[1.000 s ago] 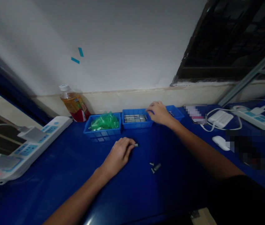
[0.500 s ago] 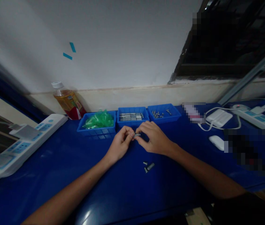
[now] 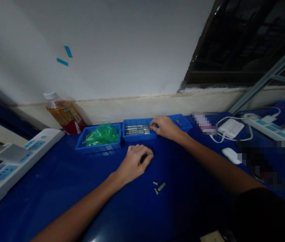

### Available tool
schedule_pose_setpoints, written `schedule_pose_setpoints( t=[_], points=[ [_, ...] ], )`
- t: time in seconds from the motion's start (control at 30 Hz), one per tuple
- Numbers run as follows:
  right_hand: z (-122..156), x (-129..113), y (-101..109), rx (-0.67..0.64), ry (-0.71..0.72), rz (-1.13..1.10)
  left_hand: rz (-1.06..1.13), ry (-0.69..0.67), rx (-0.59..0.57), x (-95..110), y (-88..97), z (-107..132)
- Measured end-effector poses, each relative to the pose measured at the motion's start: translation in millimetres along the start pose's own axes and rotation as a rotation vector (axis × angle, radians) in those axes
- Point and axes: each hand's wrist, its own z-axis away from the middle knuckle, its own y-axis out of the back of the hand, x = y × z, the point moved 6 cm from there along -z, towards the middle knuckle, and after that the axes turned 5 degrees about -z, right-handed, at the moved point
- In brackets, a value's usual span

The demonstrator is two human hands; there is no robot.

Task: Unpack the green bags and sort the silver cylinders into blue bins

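My left hand (image 3: 136, 162) rests on the blue table (image 3: 81, 188) with its fingers curled together; what is under them is hidden. My right hand (image 3: 164, 127) reaches to the right edge of the middle blue tray (image 3: 137, 135), which holds rows of small metal blocks, and its fingertips pinch at a block there. A blue tray (image 3: 97, 145) of green plastic pieces stands to the left, and a third blue tray (image 3: 182, 121) with small screws lies behind my right hand. Three small metal parts (image 3: 159, 186) lie loose near my left hand.
A bottle of amber drink (image 3: 65, 114) stands against the wall. A white power strip (image 3: 8, 161) lies at the left; another power strip (image 3: 271, 126), a white charger with cable (image 3: 230, 127) and a white mouse-like object (image 3: 230, 155) lie at the right.
Both hands were together working a small metal piece in front of the trays. Now my right hand has reached back to the middle tray and my left hand has dropped onto the table.
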Motion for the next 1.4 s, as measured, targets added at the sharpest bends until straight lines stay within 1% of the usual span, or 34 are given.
schedule_pose_setpoints(
  t=[0.07, 0.13, 0.2, 0.27, 0.33, 0.5, 0.63, 0.83, 0.9, 1.0, 1.07, 1.13, 1.2, 1.23, 1.27, 1.3, 1.33, 1.4],
  points=[
    [-9.8, 3.9, -7.7, -0.114, 0.058, 0.037, -0.092, -0.101, -0.112, 15.2, -1.8, 16.5],
    [-15.9, 5.1, -12.7, -0.199, 0.102, 0.04, -0.127, -0.173, -0.2, 25.2, -4.0, 29.5],
    [-19.4, 5.8, -15.6, -0.259, 0.113, 0.015, -0.126, -0.222, -0.262, 29.7, -6.6, 36.1],
    [-21.5, 7.4, -17.1, -0.288, 0.097, -0.011, -0.104, -0.243, -0.299, 29.5, -8.7, 36.9],
    [-22.8, 9.8, -18.1, -0.295, 0.069, -0.031, -0.08, -0.237, -0.308, 26.7, -9.5, 34.7],
    [-21.5, 10.8, -19.2, -0.312, 0.014, -0.074, -0.064, -0.213, -0.285, 22.2, -9.6, 32.5],
    [-23.6, 4.0, -20.1, -0.381, -0.008, 0.092, -0.045, -0.155, -0.254, 18.5, -8.6, 30.9],
    [-44.2, -6.5, -25.8, -0.444, -0.058, 0.302, -0.05, -0.121, -0.241, 15.6, -8.7, 28.8],
    [-49.4, -7.1, -26.8, -0.428, -0.061, 0.34, -0.048, -0.12, -0.237, 15.7, -8.6, 29.8],
    [-51.0, -7.2, -18.8, -0.322, -0.045, 0.305, -0.029, -0.116, -0.224, 14.9, -8.0, 30.8],
    [-43.4, -10.0, -8.0, -0.235, -0.021, 0.246, -0.006, -0.079, -0.182, 11.0, -5.8, 29.5],
    [-24.6, -19.9, 5.1, -0.111, 0.025, 0.148, 0.039, 0.003, -0.102, 3.0, -1.4, 26.9],
    [7.1, -35.3, 16.0, 0.047, 0.063, 0.021, 0.104, 0.093, -0.021, -5.9, 2.6, 24.8],
    [26.6, -42.9, 18.7, 0.124, 0.062, -0.039, 0.133, 0.125, 0.008, -9.4, 3.9, 24.2],
    [46.6, -51.0, 18.0, 0.17, 0.068, -0.103, 0.155, 0.145, 0.022, -11.8, 4.3, 23.7],
    [65.4, -59.5, 13.5, 0.171, 0.085, -0.171, 0.169, 0.151, 0.025, -13.0, 4.2, 23.5],
    [81.8, -67.7, 6.6, 0.137, 0.11, -0.22, 0.178, 0.149, 0.022, -13.3, 3.8, 23.3],
    [104.8, -79.3, -6.3, 0.068, 0.14, -0.255, 0.183, 0.135, 0.008, -12.4, 2.7, 23.3]
  ],
)
